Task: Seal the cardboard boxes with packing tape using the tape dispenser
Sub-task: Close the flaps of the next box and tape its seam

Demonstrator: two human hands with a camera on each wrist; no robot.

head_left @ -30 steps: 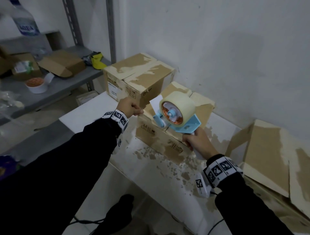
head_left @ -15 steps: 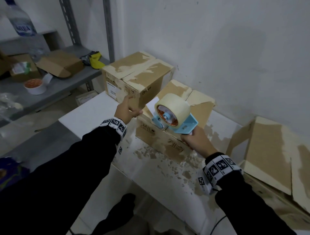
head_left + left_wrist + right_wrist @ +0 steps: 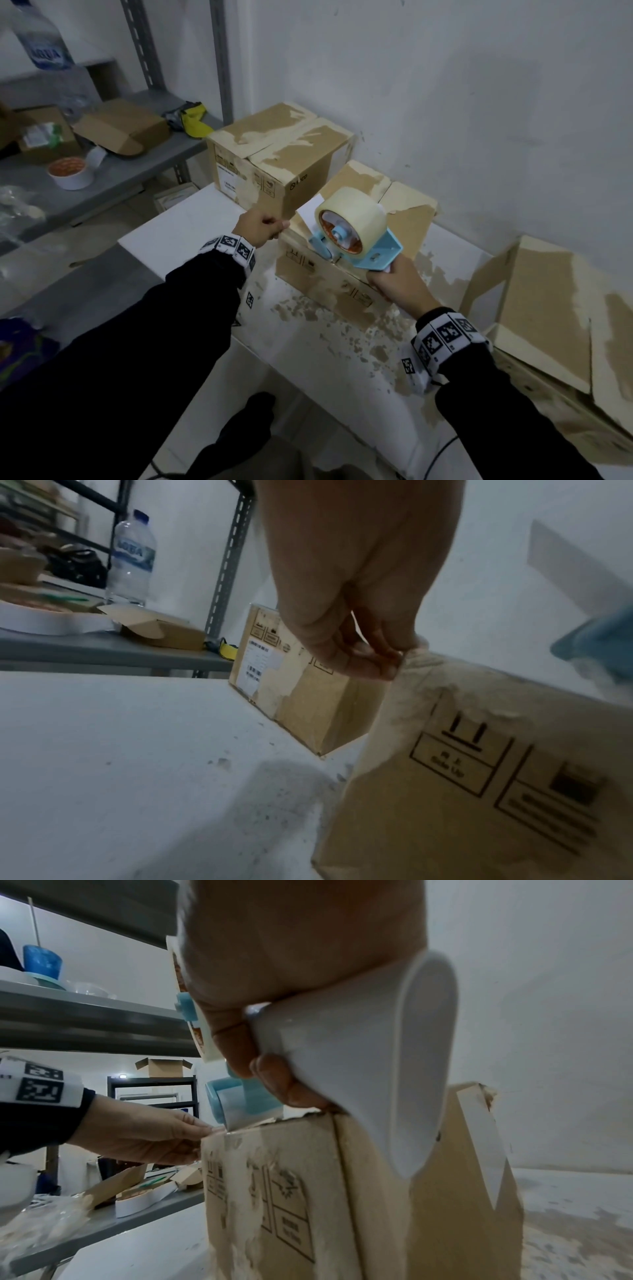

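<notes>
Currently my right hand (image 3: 397, 287) grips the handle of the blue plastic tape dispenser (image 3: 356, 240), set on the small brown cardboard box (image 3: 346, 274). At the box's left top edge, my left hand (image 3: 258, 228) pinches the tape end (image 3: 240, 1118).

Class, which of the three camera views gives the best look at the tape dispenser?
The head view: the tape dispenser shows whole, roll and blue frame, above the box, gripped by the right hand. The right wrist view shows only its white handle and roller close up; the left wrist view, a blurred blue edge.
</notes>
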